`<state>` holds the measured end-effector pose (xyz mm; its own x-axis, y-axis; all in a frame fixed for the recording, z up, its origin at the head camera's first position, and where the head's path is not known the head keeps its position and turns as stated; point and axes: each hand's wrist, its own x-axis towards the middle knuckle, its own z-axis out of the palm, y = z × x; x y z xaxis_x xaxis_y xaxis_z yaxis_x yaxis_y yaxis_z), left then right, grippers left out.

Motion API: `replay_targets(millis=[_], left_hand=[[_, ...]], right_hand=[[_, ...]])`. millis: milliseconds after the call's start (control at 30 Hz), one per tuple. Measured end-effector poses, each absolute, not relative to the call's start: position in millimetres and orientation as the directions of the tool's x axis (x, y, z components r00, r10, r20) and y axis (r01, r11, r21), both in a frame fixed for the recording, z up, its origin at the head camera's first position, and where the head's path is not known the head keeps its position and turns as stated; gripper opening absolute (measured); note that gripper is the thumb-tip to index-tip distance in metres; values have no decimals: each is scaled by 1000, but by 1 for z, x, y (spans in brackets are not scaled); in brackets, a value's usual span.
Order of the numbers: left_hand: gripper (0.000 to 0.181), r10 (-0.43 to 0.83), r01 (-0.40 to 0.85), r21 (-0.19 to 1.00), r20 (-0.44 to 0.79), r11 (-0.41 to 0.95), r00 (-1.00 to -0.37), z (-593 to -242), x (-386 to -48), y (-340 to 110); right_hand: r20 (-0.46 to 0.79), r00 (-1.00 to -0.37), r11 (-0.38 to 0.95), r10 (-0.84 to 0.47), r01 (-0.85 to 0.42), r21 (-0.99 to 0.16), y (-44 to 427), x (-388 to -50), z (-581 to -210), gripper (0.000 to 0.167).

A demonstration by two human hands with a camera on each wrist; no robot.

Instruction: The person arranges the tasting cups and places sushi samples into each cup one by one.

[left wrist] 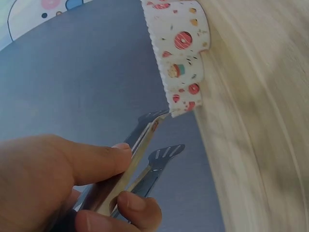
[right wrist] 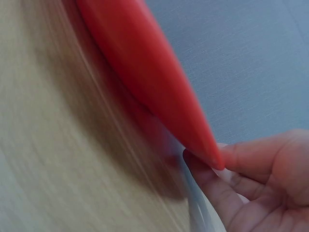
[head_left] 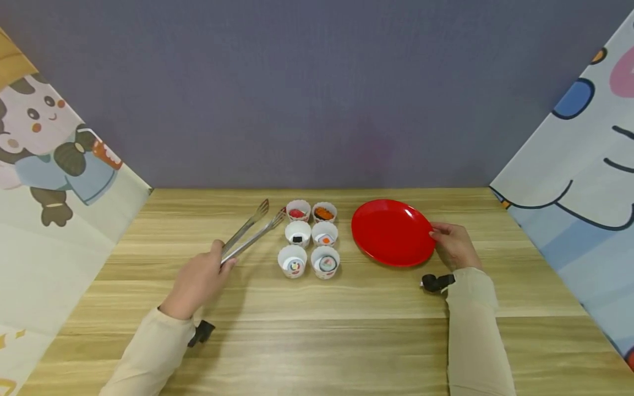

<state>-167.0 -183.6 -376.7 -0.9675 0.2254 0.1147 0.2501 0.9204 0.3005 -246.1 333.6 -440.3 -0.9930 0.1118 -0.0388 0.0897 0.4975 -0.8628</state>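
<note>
My left hand (head_left: pixel 199 280) grips metal tongs (head_left: pixel 253 237), whose slotted tips are spread apart and point toward the paper cups. In the left wrist view the thumb and fingers wrap the tongs (left wrist: pixel 140 164). My right hand (head_left: pixel 457 245) pinches the right rim of a red oval plate (head_left: pixel 391 234); the right wrist view shows thumb and fingers on the edge of the plate (right wrist: pixel 145 63). Between the hands stand several white paper cups (head_left: pixel 292 262) in two columns, each with a small sushi-like piece, such as an orange-topped one (head_left: pixel 324 212) and a round roll (head_left: pixel 327 264).
The wooden table (head_left: pixel 317 341) meets a grey-blue wall (head_left: pixel 317 99) at the back. Cartoon-printed panels stand at the left (head_left: pixel 64 143) and right (head_left: pixel 589 181). A black wrist camera (head_left: pixel 436 283) sits at the right cuff, another (head_left: pixel 201 333) at the left.
</note>
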Motion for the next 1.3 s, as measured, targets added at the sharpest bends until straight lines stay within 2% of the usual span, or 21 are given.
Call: replay_targets(millis=[267,600,833,1300], left_hand=[[30,225,248,304,109,920,-968,-382,-177,-190],[33,197,184,332,-6,925,-980,-390,-190,-189],[34,183,160,344,-36,925,-982,-395,-195,-187],[32,155,102,291,-163,951,-974,-399,-197,-186]], right_hand=[[-35,-992,488,117,89,-868,332,-247,-441,37],[-42,-992,504,119,97,-858,334,-247,-440,37],[-64,-990,497,127,120,-859,335,-248,-437,38],[-52,-990,493,129,109,-863,332,-246,-440,37]])
